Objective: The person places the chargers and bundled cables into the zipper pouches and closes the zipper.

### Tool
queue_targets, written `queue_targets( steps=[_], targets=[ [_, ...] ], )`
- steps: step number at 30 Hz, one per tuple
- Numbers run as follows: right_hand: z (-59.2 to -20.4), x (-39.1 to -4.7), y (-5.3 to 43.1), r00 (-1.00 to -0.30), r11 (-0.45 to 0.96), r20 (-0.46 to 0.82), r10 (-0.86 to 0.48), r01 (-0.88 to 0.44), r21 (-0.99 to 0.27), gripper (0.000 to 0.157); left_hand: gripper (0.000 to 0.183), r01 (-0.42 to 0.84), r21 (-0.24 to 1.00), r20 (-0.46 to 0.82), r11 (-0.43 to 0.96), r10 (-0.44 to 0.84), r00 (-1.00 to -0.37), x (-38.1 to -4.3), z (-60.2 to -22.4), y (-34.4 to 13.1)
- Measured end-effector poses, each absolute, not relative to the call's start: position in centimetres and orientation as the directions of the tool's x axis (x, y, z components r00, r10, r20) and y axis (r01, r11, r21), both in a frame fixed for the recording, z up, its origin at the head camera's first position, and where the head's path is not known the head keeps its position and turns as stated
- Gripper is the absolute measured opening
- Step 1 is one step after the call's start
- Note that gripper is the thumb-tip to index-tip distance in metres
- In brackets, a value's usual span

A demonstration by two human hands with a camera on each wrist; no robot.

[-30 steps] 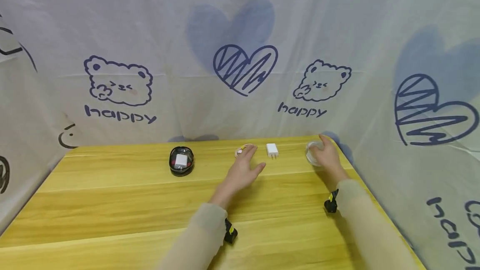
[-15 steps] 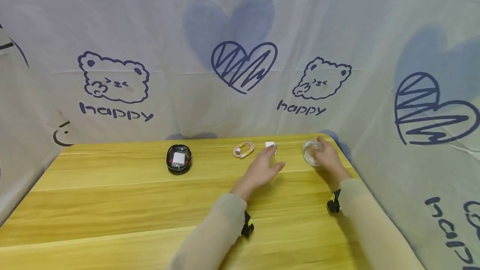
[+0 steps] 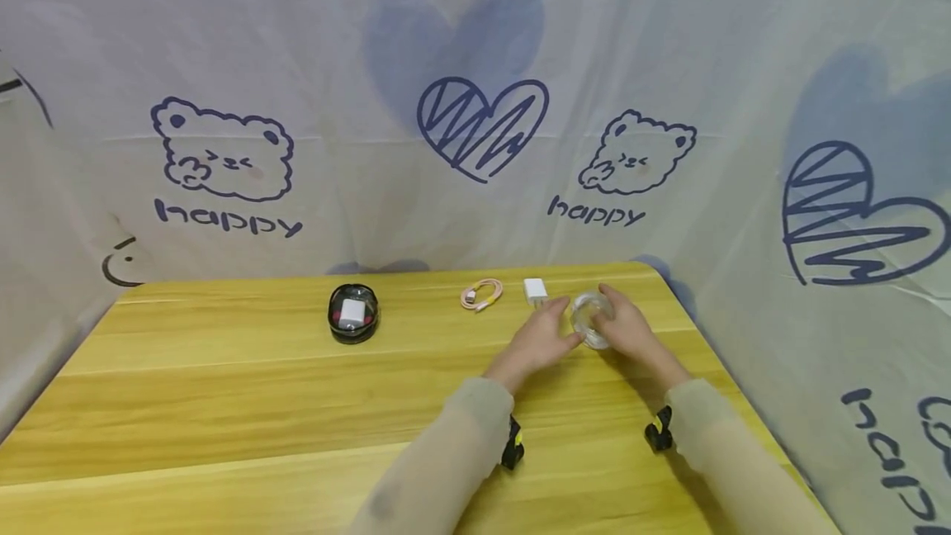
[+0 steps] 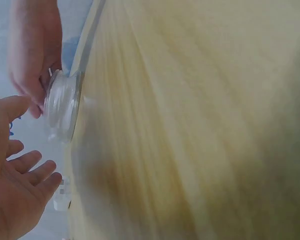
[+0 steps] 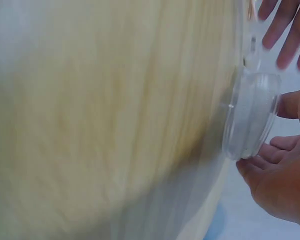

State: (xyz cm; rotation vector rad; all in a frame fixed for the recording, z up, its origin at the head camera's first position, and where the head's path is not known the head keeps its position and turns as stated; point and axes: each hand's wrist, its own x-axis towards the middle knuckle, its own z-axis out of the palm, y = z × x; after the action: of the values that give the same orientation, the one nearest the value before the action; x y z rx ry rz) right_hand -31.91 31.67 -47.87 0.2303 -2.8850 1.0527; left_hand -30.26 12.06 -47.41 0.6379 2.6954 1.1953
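My right hand [image 3: 631,329] grips a round clear plastic case [image 5: 252,115] by its side, thumb on one face and fingers round the edge. Whitish contents show through its wall. In the left wrist view the case [image 4: 62,107] stands on edge, close over the table. My left hand [image 3: 535,343] is just left of it, fingers spread and holding nothing; in its own wrist view the palm [image 4: 15,200] faces the case. Right beyond the left fingertips lies a white charger plug [image 3: 534,290], its prongs toward me.
Left of the plug lies a coiled pink cable [image 3: 470,296] with a yellow tie. Farther left sits a black oval case [image 3: 352,338] with a white block [image 3: 352,312] in it. A printed curtain [image 3: 357,147] hangs behind the wooden table [image 3: 260,395] and along its right side.
My left hand has moved right, from over the pink cable past the plug to beside the clear case. My right hand has brought the case left and nearer to me.
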Motion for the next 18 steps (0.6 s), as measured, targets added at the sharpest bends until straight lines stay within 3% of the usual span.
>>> queue_targets(
  steps=[12, 18],
  targets=[
    [-47.2, -29.7, 28.8, -0.981, 0.736, 0.013, -0.193, -0.154, -0.660, 0.067, 0.092, 0.311, 0.752, 0.024, 0.582, 0.447, -0.894, -30.2, -47.9, 11.6],
    [-46.7, -28.5, 27.8, -0.976, 0.736, -0.020, -0.218, -0.151, -0.660, 0.064, 0.092, 0.313, 0.730, -0.001, 0.608, 0.459, -0.888, -29.7, -47.7, 10.5]
  ],
)
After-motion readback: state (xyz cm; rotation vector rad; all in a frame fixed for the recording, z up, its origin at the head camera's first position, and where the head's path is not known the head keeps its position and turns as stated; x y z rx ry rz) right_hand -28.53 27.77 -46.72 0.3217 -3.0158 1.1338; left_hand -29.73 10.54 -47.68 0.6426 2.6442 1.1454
